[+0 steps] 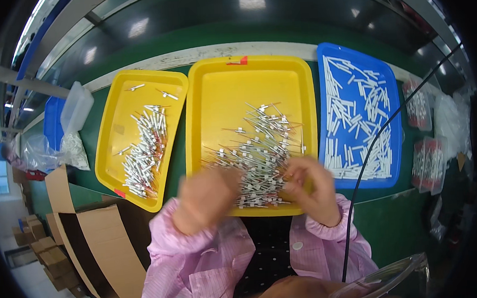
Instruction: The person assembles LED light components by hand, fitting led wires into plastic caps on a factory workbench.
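Observation:
In front of me lies a yellow tray (215,112) with a heap of small white parts with thin wire leads (260,158). My left hand (208,196) hovers over the tray's near left side; motion smears its fingers, so its grip is not visible. Over the near right part of the same heap is my right hand (313,188). Its thumb and fingers curl toward each other in a pinch, and whatever is between the tips is too small to make out.
At left, a second yellow tray (119,109) holds similar leaded parts. A blue tray (353,182) at right carries many white tubes (376,101). A black cable (381,136) hangs across it. Clear boxes (428,163) stand farther right; an open cardboard box (112,253) is at lower left.

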